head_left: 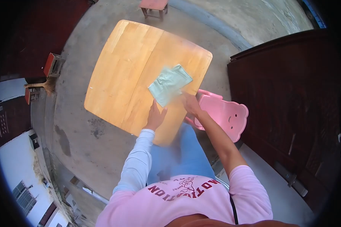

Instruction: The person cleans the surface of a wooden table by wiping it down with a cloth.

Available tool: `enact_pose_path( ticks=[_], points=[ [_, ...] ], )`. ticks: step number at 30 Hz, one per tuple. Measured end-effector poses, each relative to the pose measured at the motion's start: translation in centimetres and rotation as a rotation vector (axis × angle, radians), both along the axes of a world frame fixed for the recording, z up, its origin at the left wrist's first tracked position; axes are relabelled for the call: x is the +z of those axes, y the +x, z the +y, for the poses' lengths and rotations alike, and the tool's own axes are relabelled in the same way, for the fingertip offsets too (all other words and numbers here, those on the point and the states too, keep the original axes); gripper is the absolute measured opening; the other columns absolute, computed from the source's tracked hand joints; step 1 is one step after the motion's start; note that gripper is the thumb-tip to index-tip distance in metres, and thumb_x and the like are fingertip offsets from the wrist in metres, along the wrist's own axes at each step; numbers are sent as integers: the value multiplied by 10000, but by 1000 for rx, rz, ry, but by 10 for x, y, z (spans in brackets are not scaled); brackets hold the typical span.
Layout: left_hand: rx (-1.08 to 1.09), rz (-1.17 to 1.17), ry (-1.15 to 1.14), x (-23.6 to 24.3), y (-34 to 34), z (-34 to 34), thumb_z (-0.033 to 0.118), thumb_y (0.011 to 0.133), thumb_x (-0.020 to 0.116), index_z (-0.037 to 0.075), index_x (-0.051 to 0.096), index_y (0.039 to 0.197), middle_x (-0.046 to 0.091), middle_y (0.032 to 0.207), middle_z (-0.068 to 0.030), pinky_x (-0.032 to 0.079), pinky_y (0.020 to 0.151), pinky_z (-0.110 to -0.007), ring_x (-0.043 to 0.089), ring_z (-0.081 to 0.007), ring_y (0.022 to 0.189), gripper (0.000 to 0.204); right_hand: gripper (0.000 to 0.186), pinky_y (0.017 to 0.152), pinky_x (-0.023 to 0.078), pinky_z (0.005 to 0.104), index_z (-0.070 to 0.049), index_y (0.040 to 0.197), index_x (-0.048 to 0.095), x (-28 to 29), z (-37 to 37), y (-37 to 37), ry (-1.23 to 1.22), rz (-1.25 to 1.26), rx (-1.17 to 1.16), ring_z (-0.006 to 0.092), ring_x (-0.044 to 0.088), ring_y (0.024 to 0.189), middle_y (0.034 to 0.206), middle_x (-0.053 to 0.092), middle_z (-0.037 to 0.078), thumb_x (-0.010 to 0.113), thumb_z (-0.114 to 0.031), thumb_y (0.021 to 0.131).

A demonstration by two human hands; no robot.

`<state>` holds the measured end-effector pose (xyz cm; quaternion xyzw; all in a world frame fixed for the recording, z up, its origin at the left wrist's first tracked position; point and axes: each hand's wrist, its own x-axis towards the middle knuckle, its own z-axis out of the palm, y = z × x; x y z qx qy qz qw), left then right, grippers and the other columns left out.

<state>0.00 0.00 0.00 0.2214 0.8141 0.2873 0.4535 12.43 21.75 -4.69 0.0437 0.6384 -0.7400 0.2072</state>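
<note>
While the extended fingers (154, 108) of the left hand (154, 120) reach the lower-left edge of a folded mint-green cloth (166, 85), its thumb stands apart from them and the hand is not closed around anything. The right hand (192, 105) is at the cloth's lower-right side with its fingers bent; blur hides their tips, so I cannot tell whether they grip the fabric or just touch it. The cloth lies creased on the right half of a light wooden table (115, 64) with rounded corners and a seam across its top.

A pale sleeve (134, 162) covers the left forearm, while the right forearm is bare. The person wears a pink printed T-shirt (216, 185) and blue trousers (195, 151). Just right of the table is a pink plastic chair (235, 119), its backrest bearing a smiling face with 2 eyes. Beyond it is a dark red-brown door (276, 106). A red stool (154, 4) stands past the table's far edge, and a straw broom (49, 86) is well off to the left, above the concrete floor (79, 132).
</note>
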Motion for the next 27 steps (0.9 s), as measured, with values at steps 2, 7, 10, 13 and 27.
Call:
enact_pose_path(
  ticks=[2,7,10,13,27],
  points=[
    [88,182,138,-23,25,-6,304,853,601,-26,180,1453,286,1453,-264,217,1125,-477,241,-412,1370,804,600,1101,185,568,-126,1382,437,-25,-47,-9,761,-76,-250,393,215,1397,1505,267,166,586,-374,856],
    [47,596,164,-71,-10,67,167,892,525,11,257,1442,242,1478,-262,217,1130,-453,241,-412,1367,631,507,1086,208,540,-65,1361,446,-13,-23,-116,1352,159,-381,373,285,1362,1448,365,178,485,-288,907],
    [49,667,148,-82,3,56,115,873,517,23,353,1408,280,1476,-229,213,1130,-467,240,-415,1370,567,559,1086,187,579,-67,1373,433,-33,-52,-114,1457,159,-353,410,245,1373,1471,317,191,520,-326,886],
    [175,760,-82,-78,42,9,103,876,497,38,408,1381,309,1473,-205,217,1120,-498,246,-408,1373,517,582,1071,202,603,-60,1370,435,-45,-103,-87,1406,303,-248,428,235,1374,1474,302,199,554,-332,869],
    [438,797,-371,-86,60,-48,150,883,484,35,340,1415,202,1503,-246,99,1114,-586,139,-431,1405,563,517,1064,232,585,-139,1346,480,-38,-153,-114,1033,551,123,353,299,1360,1450,354,164,577,-246,850]
  ],
)
